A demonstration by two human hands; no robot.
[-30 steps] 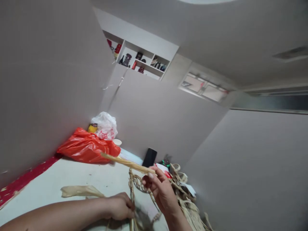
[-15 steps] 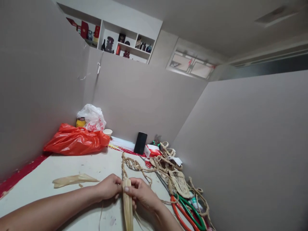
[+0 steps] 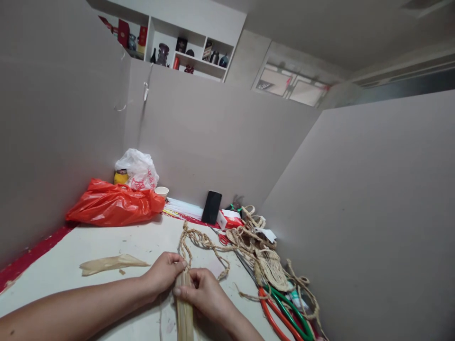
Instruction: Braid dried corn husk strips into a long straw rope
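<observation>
My left hand (image 3: 164, 273) and my right hand (image 3: 202, 293) meet over a white table (image 3: 106, 246), both pinching a pale dried husk strip (image 3: 185, 312) that runs down toward me. The strip joins a braided straw cord (image 3: 199, 240) that loops away across the table toward the right. Both hands have their fingers closed on the strip where it meets the braid. A second loose husk piece (image 3: 110, 263) lies flat on the table to the left of my left hand.
A red plastic bag (image 3: 113, 207), a white plastic bag (image 3: 138, 169), a yellow jar (image 3: 121, 176) and a paper cup (image 3: 161, 191) sit at the back left. A black phone (image 3: 212, 207) leans on the partition. Woven straw pieces (image 3: 270, 270) and red and green hangers (image 3: 284, 312) lie right.
A second ago my right hand held the husk strip raised above the table; it has come down, and both hands now grip it against the braid. The view has tilted down a little.
</observation>
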